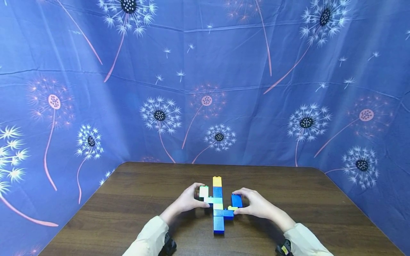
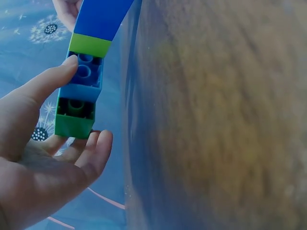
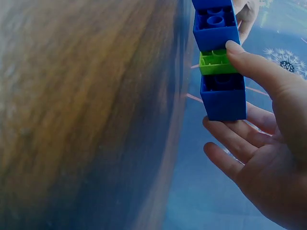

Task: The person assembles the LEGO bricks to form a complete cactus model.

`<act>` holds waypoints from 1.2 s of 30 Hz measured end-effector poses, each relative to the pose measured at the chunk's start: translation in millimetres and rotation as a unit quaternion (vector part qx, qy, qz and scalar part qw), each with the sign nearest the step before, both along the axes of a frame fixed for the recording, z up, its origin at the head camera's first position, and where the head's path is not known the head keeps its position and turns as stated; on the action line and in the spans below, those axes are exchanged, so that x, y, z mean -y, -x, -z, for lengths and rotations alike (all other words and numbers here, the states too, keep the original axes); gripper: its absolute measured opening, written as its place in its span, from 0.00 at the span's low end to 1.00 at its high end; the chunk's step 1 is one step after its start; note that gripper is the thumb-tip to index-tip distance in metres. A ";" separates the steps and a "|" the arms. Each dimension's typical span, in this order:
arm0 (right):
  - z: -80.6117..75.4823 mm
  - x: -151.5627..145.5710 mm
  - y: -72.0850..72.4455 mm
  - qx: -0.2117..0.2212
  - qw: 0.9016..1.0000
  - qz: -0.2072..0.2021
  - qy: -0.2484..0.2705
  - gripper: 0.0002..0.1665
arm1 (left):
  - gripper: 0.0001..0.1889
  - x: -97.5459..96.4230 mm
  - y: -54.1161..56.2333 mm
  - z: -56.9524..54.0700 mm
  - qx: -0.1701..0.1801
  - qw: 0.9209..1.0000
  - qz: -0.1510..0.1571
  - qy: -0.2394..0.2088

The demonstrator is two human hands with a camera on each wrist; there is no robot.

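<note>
A cactus-shaped build of toy bricks rises between the two hands. Its column has a yellow brick (image 1: 217,181) on top, then blue, light blue and yellow-green ones, down to a blue brick (image 1: 219,224) at the bottom. My left hand (image 1: 189,198) holds the left branch, which ends in a green brick (image 2: 74,125); the thumb lies by a blue brick (image 2: 80,90) and the fingertips are at the green one. My right hand (image 1: 254,203) grips the right branch, with its thumb near a lime brick (image 3: 218,64) and fingertips under the outer blue brick (image 3: 223,104).
The build is over the near middle of a brown wooden table (image 1: 144,188). Behind the table hangs a blue cloth (image 1: 243,71) with dandelion prints, also along both sides. Dark straps with small devices sit at both wrists, below pale sleeves (image 1: 145,236).
</note>
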State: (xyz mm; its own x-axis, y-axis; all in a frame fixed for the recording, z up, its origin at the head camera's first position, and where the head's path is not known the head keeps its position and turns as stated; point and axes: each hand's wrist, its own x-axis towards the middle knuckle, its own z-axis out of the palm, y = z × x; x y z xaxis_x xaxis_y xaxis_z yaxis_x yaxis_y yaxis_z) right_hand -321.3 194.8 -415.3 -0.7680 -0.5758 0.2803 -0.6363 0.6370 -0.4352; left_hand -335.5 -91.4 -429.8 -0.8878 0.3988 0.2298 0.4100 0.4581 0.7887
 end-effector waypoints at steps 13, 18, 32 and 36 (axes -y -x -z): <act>1.3 -0.5 -0.5 0.086 0.996 -0.011 -0.009 0.39 | 0.37 2.0 -3.4 -1.6 0.068 0.996 0.007 0.051; 3.4 -1.9 1.4 0.088 0.996 -0.017 -0.008 0.37 | 0.37 1.9 -2.3 0.5 0.085 0.995 0.010 0.046; 8.9 -5.0 6.9 0.082 0.996 -0.030 -0.009 0.36 | 0.35 -0.5 -1.2 5.4 0.103 0.994 0.007 0.027; 8.1 -5.5 9.0 0.080 0.996 -0.028 -0.010 0.36 | 0.35 -0.7 0.0 4.6 0.095 0.995 0.005 0.029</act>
State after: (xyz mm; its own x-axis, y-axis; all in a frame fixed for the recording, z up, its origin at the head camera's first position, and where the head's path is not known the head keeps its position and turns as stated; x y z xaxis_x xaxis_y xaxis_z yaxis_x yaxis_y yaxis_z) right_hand -330.3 200.3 -423.5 -0.7682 -0.6238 0.1440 -0.5947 0.6120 -0.5213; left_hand -335.5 -90.7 -434.5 -0.9086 0.4163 0.0343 0.2609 0.5014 0.8249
